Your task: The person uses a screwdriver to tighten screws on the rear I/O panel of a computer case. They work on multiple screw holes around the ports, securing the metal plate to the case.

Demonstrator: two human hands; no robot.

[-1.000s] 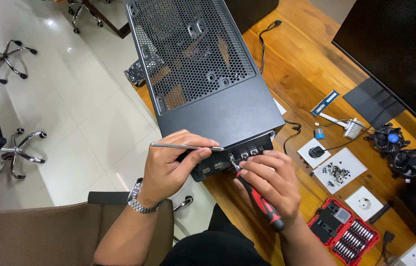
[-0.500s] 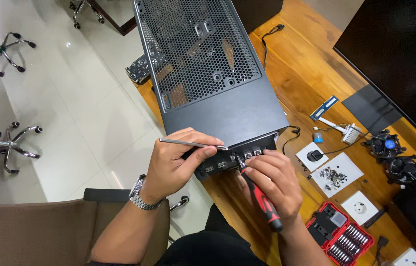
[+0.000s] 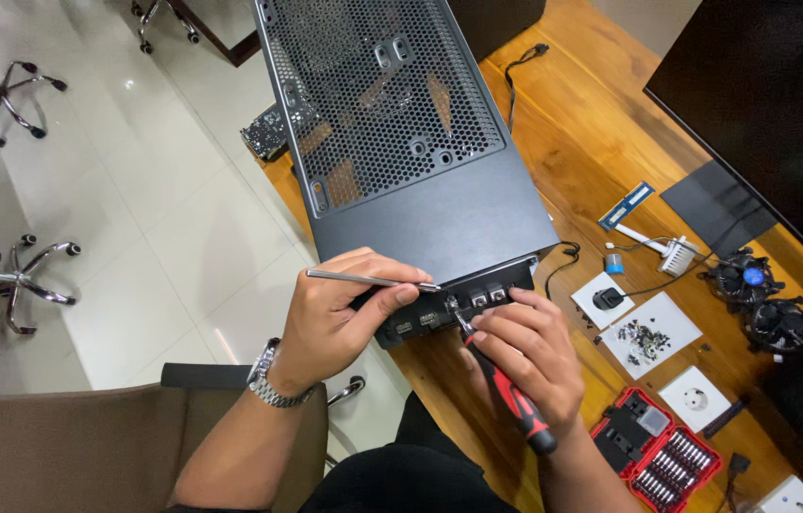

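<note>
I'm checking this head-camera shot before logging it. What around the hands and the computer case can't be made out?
- Screwdriver tip: hidden by the right hand, head view.
- Whatever the metal rod in the left hand touches on the computer case: too small.
- Loose screws on the white sheet: too small to count.
- Red bit case: partly hidden by the right forearm.

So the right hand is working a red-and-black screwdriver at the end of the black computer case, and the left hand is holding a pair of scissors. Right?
Not quite. The head view shows the left hand holding a thin metal rod, not scissors. The rest stands.
</note>
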